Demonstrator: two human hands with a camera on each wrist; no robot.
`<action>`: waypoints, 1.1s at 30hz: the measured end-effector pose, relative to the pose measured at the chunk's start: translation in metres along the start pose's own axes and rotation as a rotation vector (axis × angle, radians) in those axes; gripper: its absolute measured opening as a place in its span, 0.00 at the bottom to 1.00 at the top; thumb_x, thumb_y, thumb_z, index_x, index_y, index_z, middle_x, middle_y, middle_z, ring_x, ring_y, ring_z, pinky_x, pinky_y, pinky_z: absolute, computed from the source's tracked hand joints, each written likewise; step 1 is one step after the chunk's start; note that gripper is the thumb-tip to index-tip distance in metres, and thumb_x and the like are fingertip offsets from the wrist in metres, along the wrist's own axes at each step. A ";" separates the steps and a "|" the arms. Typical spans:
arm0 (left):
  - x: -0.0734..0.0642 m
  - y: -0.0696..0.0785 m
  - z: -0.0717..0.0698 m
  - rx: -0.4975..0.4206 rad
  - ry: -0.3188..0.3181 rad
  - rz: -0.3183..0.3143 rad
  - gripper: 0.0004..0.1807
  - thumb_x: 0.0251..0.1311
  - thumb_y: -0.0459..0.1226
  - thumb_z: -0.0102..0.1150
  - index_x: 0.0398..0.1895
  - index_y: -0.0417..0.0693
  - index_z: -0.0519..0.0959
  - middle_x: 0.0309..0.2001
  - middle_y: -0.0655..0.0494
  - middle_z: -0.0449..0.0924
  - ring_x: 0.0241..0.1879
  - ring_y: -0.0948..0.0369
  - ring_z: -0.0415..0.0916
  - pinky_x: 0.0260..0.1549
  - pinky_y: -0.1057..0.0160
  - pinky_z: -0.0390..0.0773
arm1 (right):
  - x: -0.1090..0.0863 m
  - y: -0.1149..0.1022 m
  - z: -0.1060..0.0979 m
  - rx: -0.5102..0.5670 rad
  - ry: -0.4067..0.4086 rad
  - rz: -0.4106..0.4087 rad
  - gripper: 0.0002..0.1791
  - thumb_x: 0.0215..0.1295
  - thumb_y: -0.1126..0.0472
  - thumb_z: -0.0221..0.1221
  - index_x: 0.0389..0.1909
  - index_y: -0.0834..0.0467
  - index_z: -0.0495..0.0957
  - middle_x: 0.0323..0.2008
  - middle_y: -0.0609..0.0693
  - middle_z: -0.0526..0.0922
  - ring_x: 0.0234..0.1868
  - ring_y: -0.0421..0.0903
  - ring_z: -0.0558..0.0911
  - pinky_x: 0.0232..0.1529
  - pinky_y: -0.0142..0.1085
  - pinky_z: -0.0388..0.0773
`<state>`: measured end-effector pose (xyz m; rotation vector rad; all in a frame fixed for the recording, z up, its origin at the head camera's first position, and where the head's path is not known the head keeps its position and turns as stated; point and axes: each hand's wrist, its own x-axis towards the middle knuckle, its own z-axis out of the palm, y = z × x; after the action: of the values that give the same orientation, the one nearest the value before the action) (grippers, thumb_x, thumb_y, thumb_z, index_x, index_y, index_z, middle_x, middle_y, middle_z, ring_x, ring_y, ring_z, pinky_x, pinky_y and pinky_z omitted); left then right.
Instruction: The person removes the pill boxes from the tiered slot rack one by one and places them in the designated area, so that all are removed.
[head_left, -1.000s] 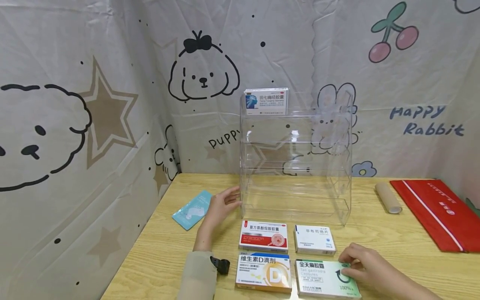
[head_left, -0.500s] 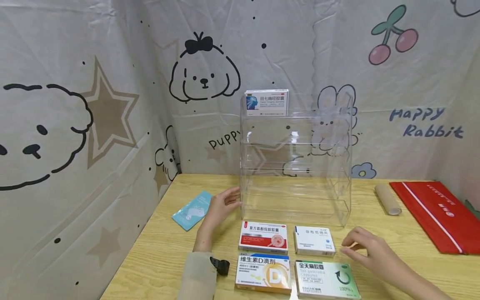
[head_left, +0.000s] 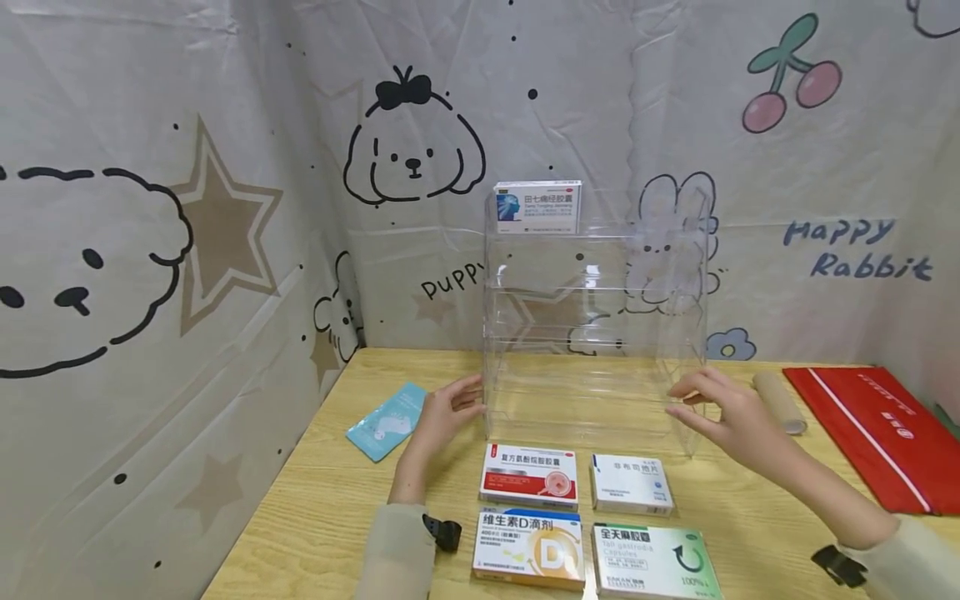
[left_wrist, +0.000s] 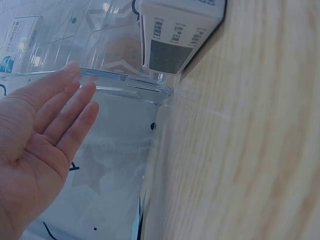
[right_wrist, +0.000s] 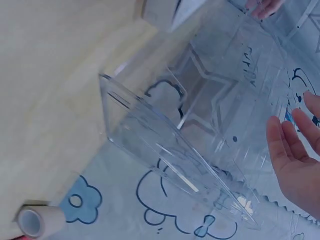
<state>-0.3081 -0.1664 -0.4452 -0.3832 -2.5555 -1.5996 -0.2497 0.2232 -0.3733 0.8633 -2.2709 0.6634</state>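
Note:
A clear tiered display rack (head_left: 592, 288) stands on the table, with one white-and-blue medicine box (head_left: 538, 208) at the left of its top tier. My left hand (head_left: 446, 412), fingers fairly straight, has its fingertips right at the rack's left side panel. Over at the right side panel, my right hand (head_left: 727, 417) is raised with thumb and fingers apart and nothing between them. In front of the rack lie a red-and-white medicine box (head_left: 528, 475), a white one (head_left: 632, 483), an orange-and-white vitamin D box (head_left: 528, 547) and a green-and-white capsule box (head_left: 656, 560).
A light blue packet (head_left: 387, 423) lies left of the rack, behind my left hand. To the right are a cardboard tube (head_left: 780, 404) and a flat red pouch (head_left: 873, 433). A printed cloth (head_left: 420, 275) hangs behind and beside the wooden table (head_left: 315, 500).
My right hand has let go of the green-and-white capsule box and risen up and forward to the rack's right side. The left hand stays at the left panel.

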 end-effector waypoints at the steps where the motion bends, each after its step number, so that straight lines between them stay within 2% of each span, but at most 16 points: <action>1: -0.001 0.000 0.000 0.002 0.000 -0.001 0.28 0.60 0.31 0.64 0.66 0.44 0.73 0.60 0.43 0.79 0.57 0.48 0.80 0.57 0.57 0.84 | 0.006 0.001 0.000 0.004 0.006 -0.009 0.18 0.43 0.74 0.72 0.35 0.56 0.81 0.35 0.46 0.80 0.34 0.38 0.81 0.41 0.12 0.79; 8: 0.000 -0.001 0.000 0.011 -0.009 0.008 0.28 0.61 0.32 0.63 0.66 0.43 0.72 0.59 0.42 0.79 0.57 0.47 0.80 0.57 0.56 0.84 | 0.053 0.010 0.000 0.008 0.076 -0.068 0.19 0.43 0.76 0.71 0.39 0.61 0.81 0.36 0.51 0.81 0.34 0.45 0.83 0.43 0.11 0.77; 14: 0.003 -0.006 0.001 0.012 -0.022 0.029 0.28 0.62 0.32 0.63 0.66 0.42 0.72 0.59 0.40 0.79 0.57 0.46 0.80 0.57 0.58 0.84 | 0.093 0.016 0.004 0.035 0.119 -0.060 0.18 0.48 0.76 0.70 0.42 0.66 0.80 0.37 0.57 0.80 0.35 0.47 0.81 0.44 0.08 0.75; 21: 0.002 -0.006 0.000 0.002 -0.005 0.016 0.28 0.61 0.32 0.64 0.66 0.45 0.73 0.58 0.42 0.80 0.57 0.48 0.80 0.56 0.58 0.84 | 0.139 0.022 0.006 0.122 0.159 0.045 0.16 0.59 0.71 0.66 0.47 0.69 0.77 0.40 0.60 0.78 0.39 0.39 0.76 0.44 0.07 0.74; 26: 0.002 -0.005 0.000 -0.002 -0.012 0.028 0.28 0.61 0.31 0.63 0.66 0.44 0.72 0.58 0.41 0.80 0.57 0.47 0.80 0.56 0.59 0.84 | 0.165 0.026 0.010 0.129 0.155 0.120 0.18 0.62 0.67 0.64 0.51 0.69 0.75 0.42 0.61 0.77 0.42 0.47 0.77 0.44 0.08 0.72; 29: 0.002 -0.004 0.000 -0.004 -0.017 0.029 0.28 0.61 0.31 0.63 0.66 0.43 0.72 0.58 0.41 0.81 0.57 0.47 0.80 0.56 0.59 0.84 | 0.177 0.027 0.013 0.131 0.152 0.154 0.19 0.63 0.66 0.64 0.53 0.69 0.74 0.43 0.62 0.76 0.44 0.51 0.78 0.46 0.15 0.78; 31: 0.001 -0.004 -0.001 -0.001 -0.017 0.027 0.27 0.61 0.31 0.63 0.65 0.44 0.73 0.58 0.41 0.81 0.57 0.48 0.80 0.57 0.59 0.84 | 0.186 0.027 0.015 0.141 0.145 0.183 0.20 0.64 0.65 0.63 0.54 0.68 0.73 0.45 0.63 0.76 0.46 0.53 0.78 0.50 0.26 0.83; 33: 0.001 -0.003 -0.001 -0.001 -0.015 0.019 0.27 0.61 0.31 0.63 0.65 0.44 0.73 0.58 0.42 0.80 0.57 0.48 0.80 0.57 0.59 0.84 | 0.194 0.027 0.017 0.141 0.136 0.208 0.21 0.65 0.64 0.63 0.56 0.68 0.73 0.46 0.63 0.75 0.47 0.55 0.78 0.54 0.39 0.84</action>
<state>-0.3096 -0.1687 -0.4473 -0.4194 -2.5547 -1.5975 -0.3911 0.1512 -0.2574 0.6294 -2.2293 0.9559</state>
